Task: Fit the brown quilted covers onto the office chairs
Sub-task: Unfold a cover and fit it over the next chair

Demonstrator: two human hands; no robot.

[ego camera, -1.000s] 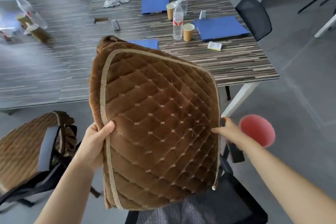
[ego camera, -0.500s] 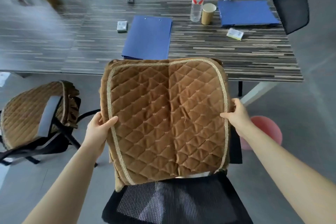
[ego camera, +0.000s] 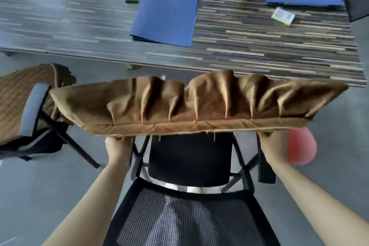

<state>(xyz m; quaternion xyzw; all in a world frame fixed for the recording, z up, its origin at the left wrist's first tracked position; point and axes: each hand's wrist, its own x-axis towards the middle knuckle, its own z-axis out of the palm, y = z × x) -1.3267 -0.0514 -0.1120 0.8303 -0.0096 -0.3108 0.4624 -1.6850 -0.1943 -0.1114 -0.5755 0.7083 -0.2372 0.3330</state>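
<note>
Above the seat of the black mesh chair (ego camera: 189,215), the brown cover (ego camera: 197,106) is held out nearly flat, its gathered skirt turned toward the camera. Its near edge is gripped from below at both ends — by the left hand (ego camera: 117,146) over the chair's left side and by the right hand (ego camera: 273,144) over its right — though the fingertips are hidden under the fabric.

The step in hand is judged to be the lowering of the cover onto the seat. It would be done best if the cover were kept taut between the two grips, the far skirt hooked over the seat's front edge first, and the near edge then drawn back toward the backrest. The gathered hem looks elastic, so an even stretch is probably needed.

Beyond the chair, the table (ego camera: 239,46) edge lies close to the cover's far edge — little room is left forward. To the chair's left, a covered chair (ego camera: 18,102) stands near; to its right a pink stool (ego camera: 301,148) stands just beside the right hand. The armrests may catch the skirt.
</note>
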